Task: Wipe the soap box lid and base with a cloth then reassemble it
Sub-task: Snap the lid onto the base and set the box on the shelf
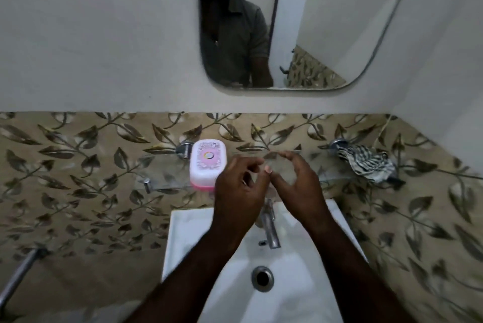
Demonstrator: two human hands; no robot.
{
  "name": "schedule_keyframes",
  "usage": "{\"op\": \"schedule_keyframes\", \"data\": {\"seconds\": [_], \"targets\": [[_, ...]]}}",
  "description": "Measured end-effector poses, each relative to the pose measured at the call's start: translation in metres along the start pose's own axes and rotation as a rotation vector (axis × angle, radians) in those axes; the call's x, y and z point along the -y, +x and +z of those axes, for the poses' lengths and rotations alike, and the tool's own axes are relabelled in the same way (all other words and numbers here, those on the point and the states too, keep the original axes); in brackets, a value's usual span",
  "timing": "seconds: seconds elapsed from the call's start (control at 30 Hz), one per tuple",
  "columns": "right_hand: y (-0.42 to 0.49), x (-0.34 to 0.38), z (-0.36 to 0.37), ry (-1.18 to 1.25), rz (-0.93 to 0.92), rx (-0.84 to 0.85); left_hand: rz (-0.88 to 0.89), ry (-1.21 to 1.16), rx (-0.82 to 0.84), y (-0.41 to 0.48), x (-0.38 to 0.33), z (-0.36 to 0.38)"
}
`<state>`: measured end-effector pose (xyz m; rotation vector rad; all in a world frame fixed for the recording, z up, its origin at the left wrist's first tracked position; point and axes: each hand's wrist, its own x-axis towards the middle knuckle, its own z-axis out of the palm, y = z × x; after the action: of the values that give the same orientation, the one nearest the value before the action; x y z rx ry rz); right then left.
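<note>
Two hands hover over the glass shelf above the sink. Left hand and right hand are both empty, fingers loosely curled, thumb tips near each other. Soap box sits closed on the shelf, left of centre, just beside the left hand; white lid on top, pink base visible at the near edge. Striped cloth lies bunched at the right end of the shelf, well apart from both hands.
</note>
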<state>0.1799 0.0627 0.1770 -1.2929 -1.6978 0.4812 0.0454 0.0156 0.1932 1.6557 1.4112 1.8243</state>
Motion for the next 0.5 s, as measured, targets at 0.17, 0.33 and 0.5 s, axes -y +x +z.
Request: {"op": "schedule_keyframes", "data": {"seconds": [0.17,0.33,0.5], "targets": [[0.025,-0.041,-0.066,-0.229,0.118,-0.1,0.031,-0.028,0.268,0.0,-0.013,0.086],[0.054,-0.099,-0.112,-0.573,0.214,-0.012,0.008,-0.032,0.391,0.006,-0.019,0.149],[0.056,-0.134,-0.12,-0.722,0.171,0.055,-0.092,-0.049,0.443,0.003,-0.01,0.175]]}}
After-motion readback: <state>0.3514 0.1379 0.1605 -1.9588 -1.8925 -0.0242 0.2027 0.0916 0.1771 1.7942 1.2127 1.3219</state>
